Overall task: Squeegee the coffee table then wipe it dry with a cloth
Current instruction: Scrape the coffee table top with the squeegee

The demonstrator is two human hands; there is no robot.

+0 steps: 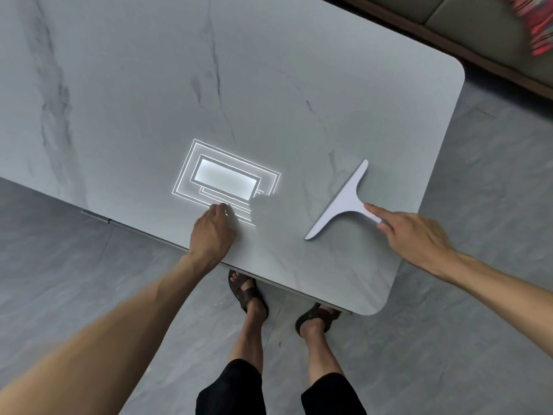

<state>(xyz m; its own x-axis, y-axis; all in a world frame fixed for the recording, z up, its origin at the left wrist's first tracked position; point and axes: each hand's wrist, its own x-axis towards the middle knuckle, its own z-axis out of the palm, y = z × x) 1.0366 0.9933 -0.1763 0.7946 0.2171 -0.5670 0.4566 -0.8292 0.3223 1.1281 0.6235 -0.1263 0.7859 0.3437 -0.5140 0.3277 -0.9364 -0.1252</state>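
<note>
A white T-shaped squeegee (pixel 341 200) lies flat on the grey marble coffee table (pixel 149 85), near its right end. My right hand (pixel 410 235) reaches over the table's right edge, and its fingertips touch the squeegee's handle end without closing around it. My left hand (pixel 212 232) rests palm-down on the table's near edge with the fingers spread, and it holds nothing. No cloth is in view.
A ceiling light's bright reflection (pixel 224 178) glares on the tabletop beside my left hand. My sandalled feet (pixel 248 295) stand on the grey tiled floor, partly under the table's near edge. A sofa (pixel 466 22) with a red patterned cushion (pixel 538 28) stands at the top right.
</note>
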